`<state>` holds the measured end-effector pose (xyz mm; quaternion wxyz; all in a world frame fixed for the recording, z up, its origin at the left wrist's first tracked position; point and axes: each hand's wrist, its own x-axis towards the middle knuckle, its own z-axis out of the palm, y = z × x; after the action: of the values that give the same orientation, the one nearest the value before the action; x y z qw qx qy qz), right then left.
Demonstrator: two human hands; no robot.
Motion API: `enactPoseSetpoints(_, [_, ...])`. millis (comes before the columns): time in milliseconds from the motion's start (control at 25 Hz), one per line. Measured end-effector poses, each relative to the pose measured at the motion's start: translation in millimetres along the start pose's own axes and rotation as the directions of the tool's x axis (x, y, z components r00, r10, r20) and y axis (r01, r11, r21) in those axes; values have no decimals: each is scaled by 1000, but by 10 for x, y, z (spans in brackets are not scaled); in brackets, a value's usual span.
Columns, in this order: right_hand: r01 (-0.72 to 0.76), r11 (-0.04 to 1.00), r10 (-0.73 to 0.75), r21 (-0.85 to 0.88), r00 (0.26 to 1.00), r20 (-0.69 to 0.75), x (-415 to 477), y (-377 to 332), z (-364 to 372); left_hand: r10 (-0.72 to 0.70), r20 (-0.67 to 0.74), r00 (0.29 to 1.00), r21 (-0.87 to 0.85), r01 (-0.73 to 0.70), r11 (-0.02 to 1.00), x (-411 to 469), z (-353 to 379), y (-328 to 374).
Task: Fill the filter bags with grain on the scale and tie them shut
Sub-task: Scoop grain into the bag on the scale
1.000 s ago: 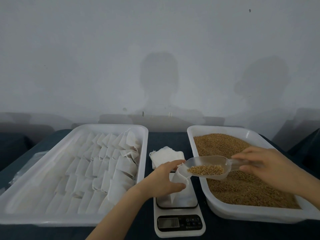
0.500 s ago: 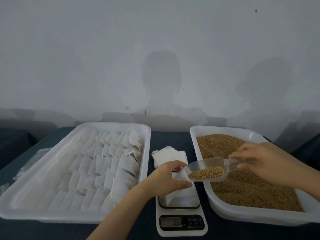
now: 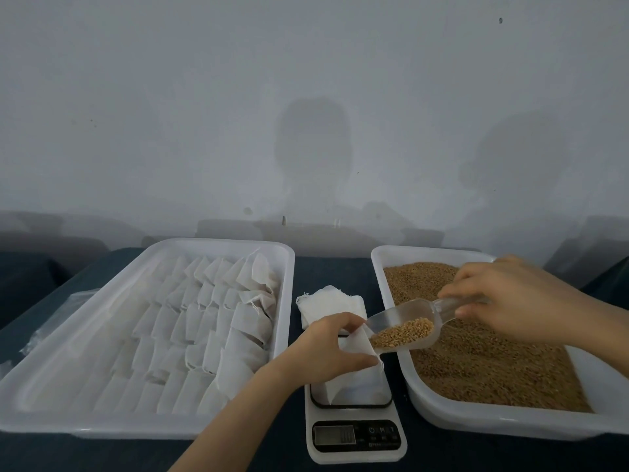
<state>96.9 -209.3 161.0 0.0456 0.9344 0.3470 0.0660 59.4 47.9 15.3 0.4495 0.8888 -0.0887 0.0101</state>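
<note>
We have tipped the scoop (image 3: 408, 311) lower since the earlier frame, its grain (image 3: 405, 333) now crowding the lip at the mouth of the filter bag (image 3: 354, 383) on the scale (image 3: 355, 454). Our left hand (image 3: 320, 349) still pinches the bag open and our right hand (image 3: 517, 301) grips the scoop handle. Whether grain falls yet, we cannot tell.

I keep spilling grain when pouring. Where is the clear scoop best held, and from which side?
Hold the scoop by its narrow handle, coming from the right, as the right hand pinches it now. The wide bowl end carries grain and tilts toward the filter bag, so it should stay clear.
</note>
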Motion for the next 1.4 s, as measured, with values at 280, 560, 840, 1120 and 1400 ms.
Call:
enactPoseSetpoints(280, [29, 995, -25, -93, 999, 40, 96, -67, -84, -11, 13, 1000, -16, 11, 1000, 42, 28, -10])
enactPoseSetpoints(560, [97, 970, -88, -223, 995, 53, 257, -225, -236, -3, -11, 1000, -56, 3, 998, 50, 20, 25])
enactPoseSetpoints(840, [198, 859, -194, -472, 979, 59, 417, -577, -434, -5, -39, 999, -106, 1, 994, 56, 42, 14])
enactPoseSetpoints(1120, [231, 759, -238, -608, 969, 70, 491, -855, -515, -26, -74, 997, -92, 19, 996, 51, 41, -4])
enactPoseSetpoints(1400, [263, 702, -312, -662, 949, 47, 505, -1037, -516, -80, -51, 996, -97, 75, 992, 56, 28, -6])
